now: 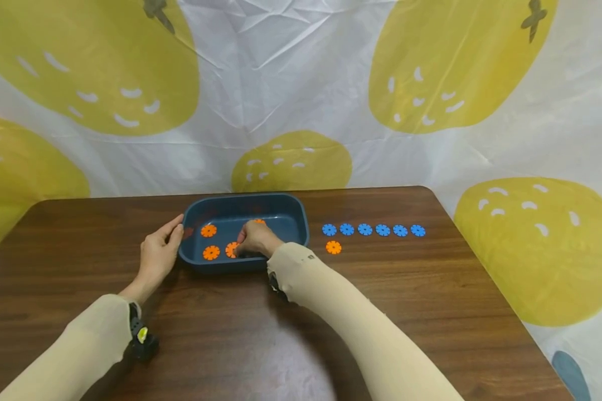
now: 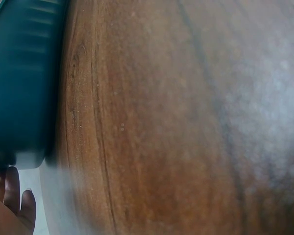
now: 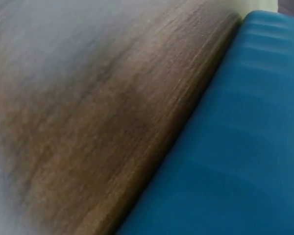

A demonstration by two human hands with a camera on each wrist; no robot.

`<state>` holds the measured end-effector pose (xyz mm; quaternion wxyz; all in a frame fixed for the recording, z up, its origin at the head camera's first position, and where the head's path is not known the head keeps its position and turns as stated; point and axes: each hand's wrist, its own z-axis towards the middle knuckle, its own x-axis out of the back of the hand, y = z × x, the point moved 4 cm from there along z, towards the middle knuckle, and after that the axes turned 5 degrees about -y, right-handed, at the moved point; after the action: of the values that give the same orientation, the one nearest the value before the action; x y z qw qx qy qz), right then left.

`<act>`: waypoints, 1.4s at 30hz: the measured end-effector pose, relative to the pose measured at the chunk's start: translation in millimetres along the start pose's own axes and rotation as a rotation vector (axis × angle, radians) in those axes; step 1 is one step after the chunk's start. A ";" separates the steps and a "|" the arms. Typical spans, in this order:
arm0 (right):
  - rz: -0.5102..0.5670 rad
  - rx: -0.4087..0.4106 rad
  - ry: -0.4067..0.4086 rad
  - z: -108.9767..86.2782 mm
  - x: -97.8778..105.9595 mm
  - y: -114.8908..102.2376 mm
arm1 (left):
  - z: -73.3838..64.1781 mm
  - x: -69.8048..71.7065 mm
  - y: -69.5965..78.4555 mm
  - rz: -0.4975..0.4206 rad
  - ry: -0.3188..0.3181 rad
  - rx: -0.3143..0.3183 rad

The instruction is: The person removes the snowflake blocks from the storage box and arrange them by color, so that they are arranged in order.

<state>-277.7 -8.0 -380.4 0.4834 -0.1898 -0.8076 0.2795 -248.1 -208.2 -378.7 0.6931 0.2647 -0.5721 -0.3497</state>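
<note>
A dark blue rectangular basin [image 1: 246, 266] stands on the wooden table. At its left end my left hand [image 1: 159, 249] holds the rim, with fingertips [image 2: 12, 188] against the end wall in the left wrist view. My right hand [image 1: 258, 238] reaches down inside, its curled fingers pinching the right edge of an orange notched disc [image 1: 230, 250]. Other orange discs [image 1: 211, 253] lie on the basin floor, one [image 1: 259, 221] partly behind the right hand. The right wrist view catches only the basin's outer wall [image 3: 225, 161] and the table; that hand is out of its frame.
Right of the basin, several blue notched discs [image 1: 364, 229] form a straight row on the table [image 1: 411, 312]. A single orange disc [image 1: 333, 247] lies below the row's left end. A white curtain [image 1: 291, 100] with yellow fruit prints hangs behind the table's far edge.
</note>
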 end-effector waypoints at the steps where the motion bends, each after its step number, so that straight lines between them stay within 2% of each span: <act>1: 0.030 -0.005 0.004 0.0 0.3 0.8 | -0.1 -0.2 -0.1 -0.001 -0.002 0.001; 6: 0.194 -0.011 0.035 -0.1 4.1 3.3 | -0.3 -0.7 0.4 0.002 0.008 -0.008; 12: 0.298 0.063 0.057 -3.4 11.4 4.0 | -0.1 -0.3 0.4 0.006 0.018 -0.008; 20: 0.491 0.103 0.025 -19.4 27.6 12.4 | -1.2 -0.6 -0.2 -0.010 0.013 -0.003; 27: 0.576 0.121 0.041 -37.0 49.8 24.3 | -1.0 -0.6 0.0 -0.004 0.010 0.009; 35: 0.679 0.104 0.114 -58.5 78.5 53.2 | -0.3 -0.5 -2.7 0.008 0.016 0.013; 42: 0.746 0.051 0.187 -79.7 103.1 97.9 | 0.3 0.2 -1.0 -0.007 0.007 0.000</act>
<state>-251.0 148.4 -343.0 0.4248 -0.4831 -0.6281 0.4377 -248.6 -209.0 -379.2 0.6937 0.2679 -0.5688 -0.3515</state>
